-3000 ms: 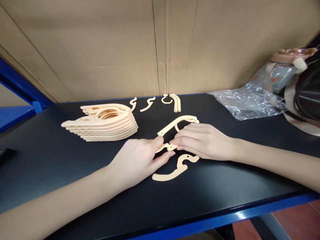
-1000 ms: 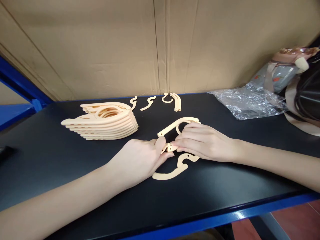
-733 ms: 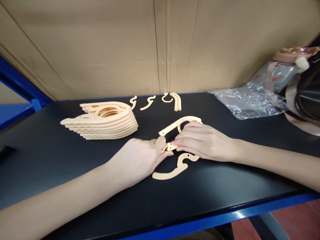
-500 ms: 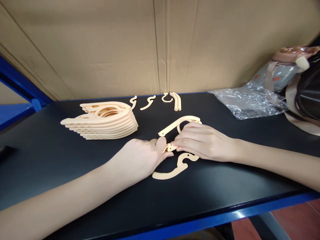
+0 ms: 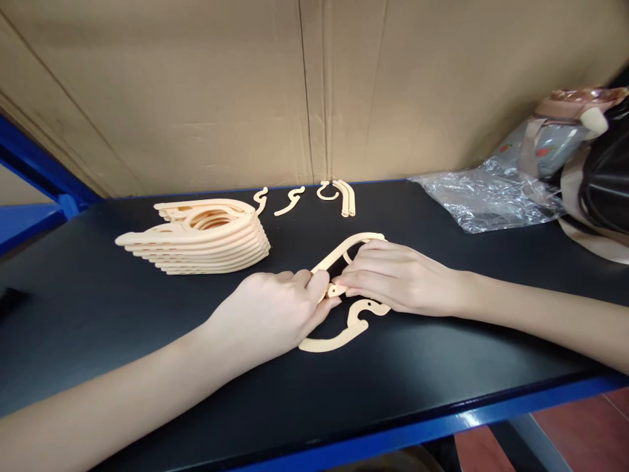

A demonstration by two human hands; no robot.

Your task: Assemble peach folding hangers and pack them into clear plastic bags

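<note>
My left hand [image 5: 278,307] is closed, thumb and fingers pinching one end of a cream plastic hanger part [image 5: 337,290]. My right hand [image 5: 405,275] is closed on the same part from the other side, its fingertips hiding most of it. A long curved hanger arm [image 5: 344,252] slants behind my fingers, its upper end under my right hand and its lower end behind my left. In front of both hands, a loose curved hanger piece with a hook-shaped end [image 5: 334,343] lies on the black table [image 5: 393,387]. How the held parts join is hidden.
A stack of folded cream hangers [image 5: 216,242] stands at the left. Several loose pieces, including a small hook [image 5: 328,191] and straight arms [image 5: 346,198], lie along the cardboard [image 5: 206,98] at the back. Crumpled clear plastic [image 5: 491,196] and a water bottle [image 5: 545,144] sit at the right.
The long hanger arm has tilted, its lower end now behind my left hand and its upper end shifted slightly left. Both hands keep their grip in nearly the same place.
</note>
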